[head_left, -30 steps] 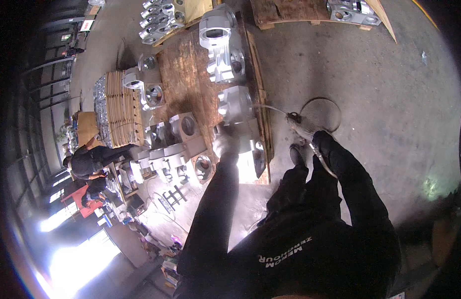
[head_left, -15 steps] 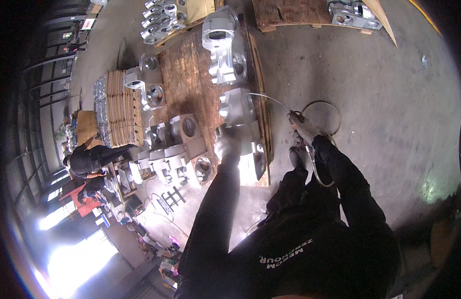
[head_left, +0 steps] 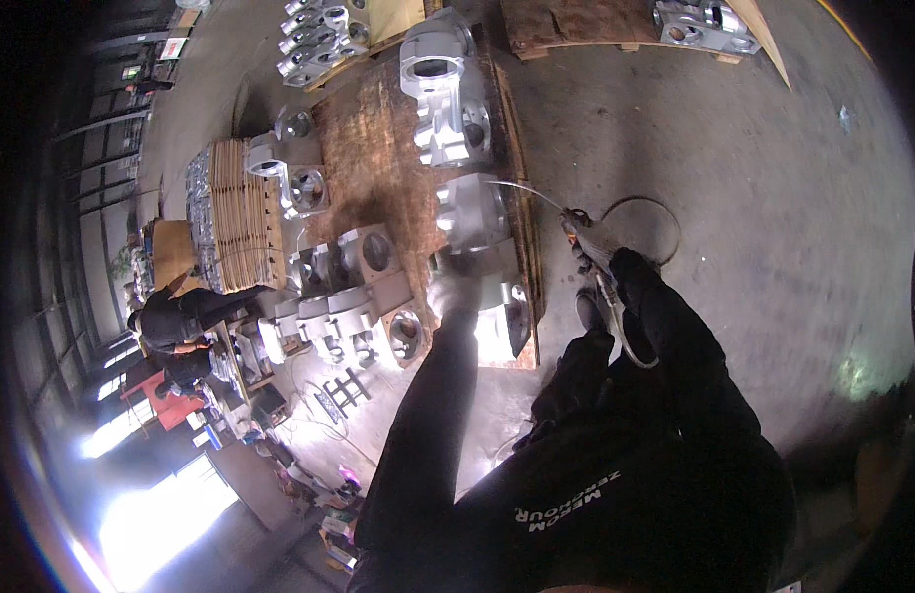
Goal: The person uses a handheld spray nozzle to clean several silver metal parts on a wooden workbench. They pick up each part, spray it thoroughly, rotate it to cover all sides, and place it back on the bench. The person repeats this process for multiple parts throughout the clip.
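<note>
My right hand (head_left: 598,243), in a greyish glove, is wrapped round an air blow gun (head_left: 576,219). A long thin curved nozzle runs from the gun to the far right side of a silver metal casting (head_left: 467,210) on the pallet. Below the gun hangs its hose (head_left: 621,321). My left hand (head_left: 452,289), also gloved, lies on the left side of the nearer silver casting (head_left: 499,282); glare and blur hide its fingers. Beyond them stands a taller silver casting (head_left: 440,84) with round bores.
The castings stand on a brown wooden pallet (head_left: 364,148). More castings (head_left: 344,306) sit to its left, beside stacked brown boards (head_left: 242,188). Further left, a person in dark clothes (head_left: 186,316) bends at a cluttered bench. A hose loop (head_left: 643,203) lies on the concrete floor.
My right hand and the blow gun have shifted slightly left and away from me, and the hose has swung with them. My left hand stays on the nearer casting.
</note>
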{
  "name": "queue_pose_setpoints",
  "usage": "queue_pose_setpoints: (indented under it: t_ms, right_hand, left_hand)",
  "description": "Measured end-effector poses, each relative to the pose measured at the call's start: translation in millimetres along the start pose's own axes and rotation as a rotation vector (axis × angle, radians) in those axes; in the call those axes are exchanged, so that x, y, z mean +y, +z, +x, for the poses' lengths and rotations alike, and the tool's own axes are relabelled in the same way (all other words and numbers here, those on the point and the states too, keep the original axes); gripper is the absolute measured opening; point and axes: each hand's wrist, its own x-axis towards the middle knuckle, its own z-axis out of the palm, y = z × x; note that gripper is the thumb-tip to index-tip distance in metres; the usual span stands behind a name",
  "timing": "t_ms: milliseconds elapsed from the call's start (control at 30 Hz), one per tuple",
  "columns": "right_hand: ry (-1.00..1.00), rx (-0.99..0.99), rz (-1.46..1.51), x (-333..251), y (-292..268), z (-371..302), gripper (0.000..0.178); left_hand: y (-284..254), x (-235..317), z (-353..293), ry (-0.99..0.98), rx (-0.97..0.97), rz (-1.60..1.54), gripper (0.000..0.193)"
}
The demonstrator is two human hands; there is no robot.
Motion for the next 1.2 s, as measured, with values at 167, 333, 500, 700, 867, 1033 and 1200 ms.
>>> queue_pose_setpoints:
  t_ms: [167,333,500,700,867,1033,1200]
  right_hand:
    - [-0.391,0.135,-0.176,48.6,-34.0,20.5,0.045]
    - [-0.190,0.137,0.104,63.4,-24.7,43.3,0.032]
    - [0.062,0.085,0.207,39.4,-13.0,44.9,0.039]
    - [0.083,0.065,0.046,15.1,-10.4,35.8,0.046]
    - [-0.048,0.007,-0.062,40.4,-34.6,89.2,0.044]
    - [0.025,-0.034,0.021,14.6,-16.2,69.5,0.039]
    - [-0.504,0.070,-0.607,56.5,-70.3,35.5,0.032]
  left_hand:
    - [7.8,-7.0,1.7,0.101,0.116,-0.042,0.052]
    - [6.0,-8.5,1.6,0.098,0.077,-0.084,0.052]
    - [0.7,6.0,-0.3,0.068,0.092,-0.073,0.048]
    - [0.7,-4.8,-4.7,0.115,0.147,-0.102,0.043]
    - [16.9,-8.9,6.1,0.218,0.246,-0.052,0.043]
    - [41.5,-48.3,11.7,0.061,0.144,-0.108,0.045]
    - [9.6,-4.1,4.5,0.093,0.095,-0.120,0.052]
